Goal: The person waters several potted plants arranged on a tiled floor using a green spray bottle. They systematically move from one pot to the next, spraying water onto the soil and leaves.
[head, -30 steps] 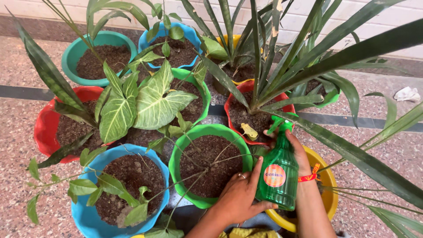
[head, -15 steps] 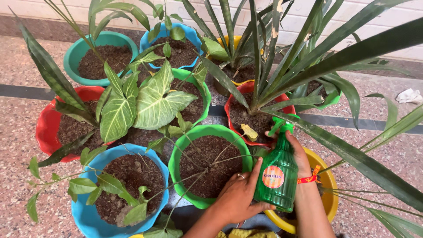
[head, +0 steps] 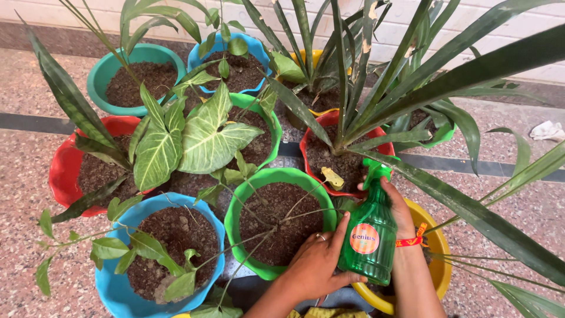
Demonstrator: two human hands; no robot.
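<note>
Hands first: we see 2, both on 1 green spray bottle (head: 369, 235). The right hand (head: 399, 207) is wrapped round the bottle's neck from behind, fingers closed just under the trigger head. The left hand (head: 318, 262) cups the lower body, thumb pressed along its side and fingers curled beneath. The bottle stands nearly upright, held in the air between the front green pot (head: 235, 212) and the front yellow pot (head: 438, 235), with its nozzle leaning toward the wavy red pot (head: 306, 154).

We judge the step in hand to be steadying and aiming, with no mist visible at the nozzle. A squeeze from here would call for 1 right finger on the trigger, which we cannot make out, while the left hand keeps the base from tipping among the long leaves.

Counting the pots on the speckled floor (head: 23, 247), we get 10:
- 2 red: the wavy one and the left red pot (head: 59, 171).
- 2 blue: the front blue pot (head: 106, 282) and the back blue pot (head: 259, 50).
- 2 yellow: the front one and the back yellow pot (head: 315, 54).
- 1 teal pot (head: 97, 79).
- 3 green: the front one, the middle green pot (head: 272, 121), and a far green pot (head: 438, 134) mostly hidden by leaves.

We also count 1 ring on the left hand, 1 red band on the right wrist and 1 crumpled white scrap (head: 544, 129).
</note>
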